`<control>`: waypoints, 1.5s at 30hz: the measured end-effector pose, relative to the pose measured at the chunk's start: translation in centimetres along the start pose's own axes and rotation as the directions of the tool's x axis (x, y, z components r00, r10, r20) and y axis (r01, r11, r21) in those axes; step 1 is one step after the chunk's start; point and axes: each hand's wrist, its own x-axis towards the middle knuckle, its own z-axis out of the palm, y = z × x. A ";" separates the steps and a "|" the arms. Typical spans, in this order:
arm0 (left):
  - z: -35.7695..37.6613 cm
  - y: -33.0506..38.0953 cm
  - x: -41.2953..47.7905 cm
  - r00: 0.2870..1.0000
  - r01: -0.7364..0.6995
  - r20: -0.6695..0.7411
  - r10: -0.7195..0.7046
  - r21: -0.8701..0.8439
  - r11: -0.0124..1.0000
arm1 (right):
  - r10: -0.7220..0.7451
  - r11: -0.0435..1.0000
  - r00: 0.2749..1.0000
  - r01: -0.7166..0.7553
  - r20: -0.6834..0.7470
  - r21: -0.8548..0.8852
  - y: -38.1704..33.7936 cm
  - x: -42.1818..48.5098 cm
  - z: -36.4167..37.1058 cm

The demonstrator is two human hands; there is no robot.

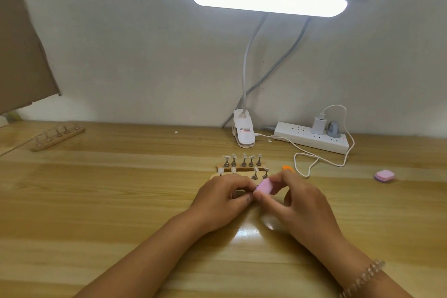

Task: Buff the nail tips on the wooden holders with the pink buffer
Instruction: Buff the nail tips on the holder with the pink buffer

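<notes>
Tally on the desk
Three wooden holders (243, 173) (58, 139), two at 12 o'clock, one at 10 o'clock, showing five, four and five nail tips (244, 156); two pink buffers (263, 187) (384, 176); two hands (222, 197) (300, 197); one lamp (269, 0); one power strip (312, 139).

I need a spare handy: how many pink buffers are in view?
2. One pink buffer is pinched in the right hand, by the wooden holders; the second buffer lies on the table at far right. Others may be hidden.

Clip lamp (269, 1), power strip (312, 139)
</notes>
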 end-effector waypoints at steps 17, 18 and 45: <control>0.1 -0.1 0.1 1.000 0.003 0.000 -0.003 -0.021 1.000 | -0.113 0.984 0.993 0.117 0.038 -0.131 -0.7 -0.6 0.0; 0.0 0.0 0.1 1.000 -0.001 -0.001 0.001 -0.024 1.000 | -0.095 0.988 0.995 0.099 0.040 -0.116 -0.6 -0.5 0.0; 0.1 -0.2 0.2 0.997 0.029 -0.065 -0.034 -0.081 0.996 | 0.096 0.994 0.990 -0.089 -0.102 0.069 0.7 0.1 -0.7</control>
